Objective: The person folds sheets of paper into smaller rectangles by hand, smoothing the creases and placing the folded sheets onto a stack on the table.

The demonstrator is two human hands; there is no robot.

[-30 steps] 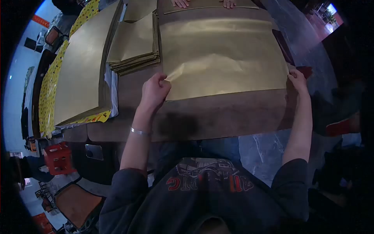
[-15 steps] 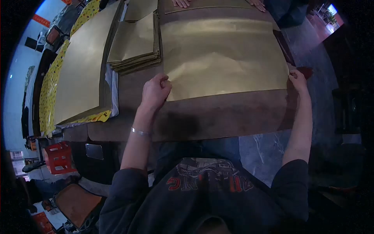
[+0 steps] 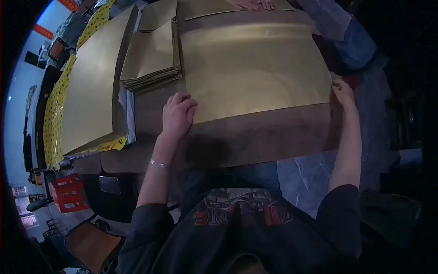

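Note:
A large sheet of golden-brown kraft paper (image 3: 255, 73) lies spread on the brown tabletop in front of me. My left hand (image 3: 179, 113) is closed at its near left corner, fingers curled over the paper's edge. At the right edge, my right hand (image 3: 344, 94) pinches the sheet between thumb and fingers. The paper looks fairly smooth between my two hands. To the left of it sits a stack of folded kraft paper (image 3: 150, 55), its layered edges facing me.
A big pile of flat kraft sheets (image 3: 93, 82) rests on yellow printed wrapping at the left. Across the table, another person's hands (image 3: 248, 4) lie on a further brown sheet (image 3: 210, 9). A red plastic stool (image 3: 68, 194) and a phone (image 3: 109, 184) on a dark seat are below left.
The sheet's wrinkles have flattened out, with both my hands still at its edges. The other person's hands have come closer together, and the whole view has shifted slightly.

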